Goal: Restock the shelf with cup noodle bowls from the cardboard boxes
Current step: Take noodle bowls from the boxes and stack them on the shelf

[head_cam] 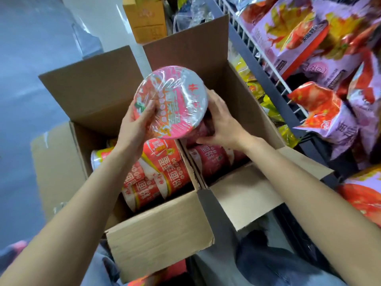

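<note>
Cardboard first: two open boxes side by side on the floor, left box [156, 234] nearest with more bowls [162, 172] lying on their sides inside, right box [243, 195] showing a few more deep down. Flaps sticking up all around, so easy to catch a wrist or a rim on the way out.

Above the boxes, both hands on one shrink-wrapped noodle bowl [170, 102], tilted with its lid toward the camera. Left hand [138, 124] curled round the near rim, thumb pressed on the lid film. Right hand [222, 122] cupped against the far side, fingers wrapped low round the body, partly hidden behind the bowl.

Slippery film the likely trouble: glossy wrap under a thumb, grip mostly at the rim, so a slide and a drop back into the box quite possible if one hand lets go early. Squeezing harder risks denting the lid.

Farther right, wire shelf [274, 65] crowded with soft snack bags [321, 112] bulging over the edge. Swinging the bowl across could knock a bag loose.
</note>
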Demonstrator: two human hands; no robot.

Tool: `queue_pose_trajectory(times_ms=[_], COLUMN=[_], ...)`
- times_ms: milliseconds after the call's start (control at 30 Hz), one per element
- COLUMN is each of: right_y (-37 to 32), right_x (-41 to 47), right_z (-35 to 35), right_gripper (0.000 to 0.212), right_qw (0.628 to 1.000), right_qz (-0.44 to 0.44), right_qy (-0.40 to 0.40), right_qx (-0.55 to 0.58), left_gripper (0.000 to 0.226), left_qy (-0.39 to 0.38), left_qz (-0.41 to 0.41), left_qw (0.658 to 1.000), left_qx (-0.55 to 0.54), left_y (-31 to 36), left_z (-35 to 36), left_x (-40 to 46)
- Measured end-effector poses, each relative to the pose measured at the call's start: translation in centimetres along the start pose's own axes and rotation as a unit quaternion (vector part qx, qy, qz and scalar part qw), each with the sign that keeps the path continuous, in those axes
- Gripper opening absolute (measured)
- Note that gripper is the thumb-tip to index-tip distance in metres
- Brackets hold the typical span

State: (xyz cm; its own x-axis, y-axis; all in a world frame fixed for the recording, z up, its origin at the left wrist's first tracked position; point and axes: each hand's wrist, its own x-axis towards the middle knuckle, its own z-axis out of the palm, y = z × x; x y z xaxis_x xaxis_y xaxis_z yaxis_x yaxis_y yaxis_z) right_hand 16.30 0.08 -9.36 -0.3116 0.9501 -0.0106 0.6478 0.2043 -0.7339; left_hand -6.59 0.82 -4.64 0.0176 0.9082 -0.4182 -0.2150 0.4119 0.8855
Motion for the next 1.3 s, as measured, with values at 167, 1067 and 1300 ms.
queue_pose_trajectory(times_ms=[167, 1067, 1300], right_y=[6.3, 7.9, 6.6], right_x=[1.1, 1.7, 1.0], right_z=[1.0, 6.4, 6.1], right_gripper=[0.079, 0.034, 0.034], right_qw=[0.9, 0.831, 0.862], right_qz=[0.28, 0.205, 0.229], right_qy=[-0.214, -0.28, -0.232], right_qx=[-0.257, -0.435, -0.388], left_gripper=[0.045, 0.067, 0.07], left_qy=[0.046, -0.062, -0.055], left_qz=[-0.003, -0.068, -0.067], left_qw=[0.997, 0.99, 0.99], left_qx=[0.058, 0.102, 0.108], left_y=[0.4, -1.0, -0.6], left_z=[-0.3, -0.7, -0.4], left_x=[0.3, 0.7, 0.8])
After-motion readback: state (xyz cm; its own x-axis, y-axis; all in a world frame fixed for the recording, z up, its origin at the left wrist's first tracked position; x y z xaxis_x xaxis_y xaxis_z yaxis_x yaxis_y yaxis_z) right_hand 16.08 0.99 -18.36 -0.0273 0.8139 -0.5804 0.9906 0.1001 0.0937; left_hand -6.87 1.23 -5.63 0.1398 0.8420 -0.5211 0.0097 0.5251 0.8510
